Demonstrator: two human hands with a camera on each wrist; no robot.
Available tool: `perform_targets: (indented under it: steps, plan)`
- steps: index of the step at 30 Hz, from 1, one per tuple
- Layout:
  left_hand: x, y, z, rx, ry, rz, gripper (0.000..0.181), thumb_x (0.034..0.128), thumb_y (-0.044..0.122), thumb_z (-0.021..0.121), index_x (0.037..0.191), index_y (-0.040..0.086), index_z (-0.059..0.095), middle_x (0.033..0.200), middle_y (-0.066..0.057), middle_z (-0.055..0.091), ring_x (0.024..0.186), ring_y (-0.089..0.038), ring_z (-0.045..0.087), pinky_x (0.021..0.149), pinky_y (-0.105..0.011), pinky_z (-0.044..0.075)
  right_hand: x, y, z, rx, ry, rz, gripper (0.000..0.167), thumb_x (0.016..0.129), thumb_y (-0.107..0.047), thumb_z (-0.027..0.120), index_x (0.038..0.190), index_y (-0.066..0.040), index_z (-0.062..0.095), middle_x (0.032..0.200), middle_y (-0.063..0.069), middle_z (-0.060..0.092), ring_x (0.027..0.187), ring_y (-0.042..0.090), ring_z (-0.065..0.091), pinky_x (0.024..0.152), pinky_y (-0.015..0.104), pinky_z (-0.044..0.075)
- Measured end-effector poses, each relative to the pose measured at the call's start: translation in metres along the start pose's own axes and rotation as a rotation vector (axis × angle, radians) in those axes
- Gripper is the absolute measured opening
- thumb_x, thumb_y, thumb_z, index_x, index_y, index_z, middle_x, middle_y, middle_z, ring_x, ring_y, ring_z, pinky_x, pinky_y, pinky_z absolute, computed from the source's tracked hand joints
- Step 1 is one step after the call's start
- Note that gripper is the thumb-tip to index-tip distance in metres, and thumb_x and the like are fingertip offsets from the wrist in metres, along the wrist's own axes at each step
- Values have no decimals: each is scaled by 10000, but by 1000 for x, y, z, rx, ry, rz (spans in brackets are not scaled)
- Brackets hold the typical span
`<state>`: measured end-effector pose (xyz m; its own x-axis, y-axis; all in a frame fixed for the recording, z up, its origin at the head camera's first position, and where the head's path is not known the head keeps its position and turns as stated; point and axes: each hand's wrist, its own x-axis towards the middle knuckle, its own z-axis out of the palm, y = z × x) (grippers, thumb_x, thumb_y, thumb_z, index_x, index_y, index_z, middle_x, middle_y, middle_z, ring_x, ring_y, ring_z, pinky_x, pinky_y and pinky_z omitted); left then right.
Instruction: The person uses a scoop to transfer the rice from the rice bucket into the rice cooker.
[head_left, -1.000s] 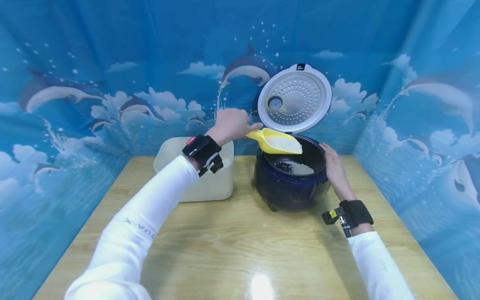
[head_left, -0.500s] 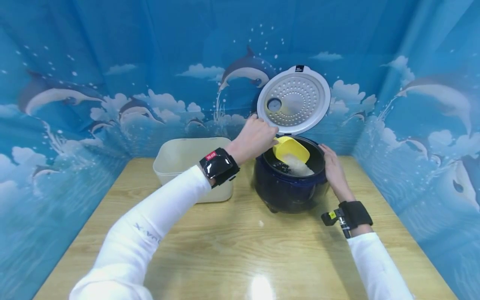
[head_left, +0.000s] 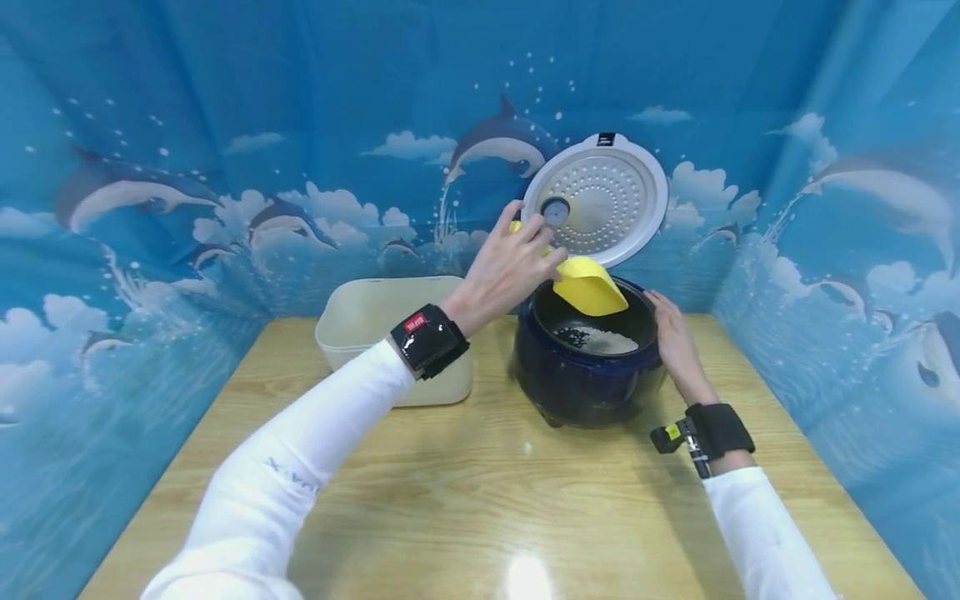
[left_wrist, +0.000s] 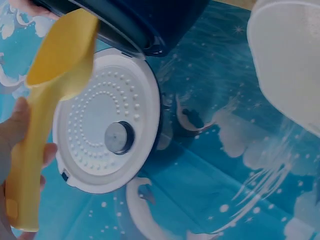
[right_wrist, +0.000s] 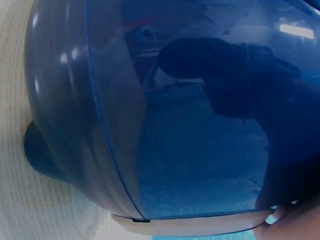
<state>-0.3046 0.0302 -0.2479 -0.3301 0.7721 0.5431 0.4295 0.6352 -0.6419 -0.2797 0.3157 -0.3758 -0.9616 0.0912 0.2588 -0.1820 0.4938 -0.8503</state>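
My left hand (head_left: 510,265) grips the handle of a yellow scoop (head_left: 588,287), tilted down over the open mouth of a dark blue rice cooker (head_left: 581,387). In the left wrist view the visible inside of the scoop (left_wrist: 62,47) looks bare, with fingers and thumb around its handle. White rice (head_left: 609,342) lies in the cooker's dark inner pot, partly hidden behind the scoop. The cooker's lid (head_left: 611,196) stands raised at the back. My right hand (head_left: 677,342) rests with extended fingers against the cooker's right rim. In the right wrist view the cooker's glossy side (right_wrist: 200,150) fills most of the picture.
A cream-coloured bin (head_left: 431,387) stands left of the cooker, partly behind my left wrist. Both sit near the back of a wooden table (head_left: 465,500). Blue dolphin-print curtains (head_left: 337,100) close off the back and both sides.
My left hand first moved right and tipped the scoop, and rice slid out into the pot. Now the scoop is raised slightly and looks emptied. My right hand has stayed on the rim.
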Motion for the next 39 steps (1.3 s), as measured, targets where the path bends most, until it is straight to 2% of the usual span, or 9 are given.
perform_targets:
  steps: [4, 8, 12, 18, 20, 27, 33, 36, 39]
  plan:
    - [-7, -8, 3, -175, -24, -98, 392, 997, 517, 535, 1198, 243, 729, 1111, -41, 732, 1082, -252, 582, 1052, -499, 371, 1, 0, 1, 24, -1, -1, 547, 1118, -260, 151, 1584, 6, 259, 1672, 199, 144, 1535, 410, 92, 1212, 577, 99]
    - [-17, -19, 5, -346, -93, -218, 399, 1019, 501, 537, 1202, 207, 736, 919, -41, 698, 847, -232, 545, 764, -346, 444, 0, 0, 2, 51, 6, 9, 536, 1110, -226, 162, 1582, 5, 266, 1678, 182, 141, 1538, 398, 89, 1211, 578, 109]
    - [-34, -33, 9, -479, -136, -359, 402, 1012, 519, 549, 1157, 206, 755, 756, -2, 632, 688, -198, 467, 522, -287, 321, -2, 1, 3, 65, 10, 13, 530, 1106, -214, 166, 1596, -30, 250, 1676, 192, 135, 1533, 409, 100, 1206, 588, 113]
    - [-67, -60, 15, -631, -162, -573, 446, 1009, 561, 534, 1198, 229, 764, 547, -18, 422, 465, -193, 324, 452, -296, 207, 0, 5, 3, 75, 5, -18, 523, 1106, -190, 157, 1600, -45, 248, 1669, 204, 150, 1525, 420, 117, 1209, 579, 105]
    - [-80, -71, 16, -672, -177, -639, 468, 1007, 577, 526, 1200, 225, 764, 549, -17, 430, 444, -190, 303, 453, -297, 195, 0, 7, 2, 77, 0, -33, 521, 1107, -182, 156, 1598, -35, 247, 1668, 213, 147, 1524, 424, 114, 1211, 576, 98]
    - [-138, -108, 19, -753, -199, -820, 514, 1011, 582, 509, 1126, 166, 786, 710, -59, 677, 515, -227, 468, 487, -315, 216, -2, 10, 0, 64, -3, -44, 522, 1104, -177, 156, 1596, -26, 242, 1664, 224, 146, 1519, 438, 115, 1211, 577, 90]
    - [-187, -138, 13, -710, -262, -897, 587, 997, 618, 498, 923, 110, 783, 643, -82, 617, 515, -241, 417, 502, -329, 225, -2, 11, 0, 46, 10, -60, 515, 1101, -149, 161, 1582, 7, 258, 1647, 256, 174, 1513, 450, 134, 1211, 573, 100]
    - [-204, -150, 8, -711, -317, -925, 660, 980, 663, 483, 767, 79, 705, 602, -77, 550, 521, -236, 379, 531, -338, 237, -1, 11, 0, 53, 10, -63, 516, 1102, -154, 159, 1582, 10, 253, 1649, 258, 165, 1514, 451, 126, 1211, 574, 94]
    - [-219, -161, 1, -716, -380, -942, 683, 957, 697, 490, 741, 76, 676, 607, -68, 539, 540, -238, 387, 555, -353, 261, 0, 9, 0, 62, 7, -65, 516, 1107, -168, 161, 1586, 3, 249, 1653, 249, 161, 1519, 439, 118, 1213, 569, 91]
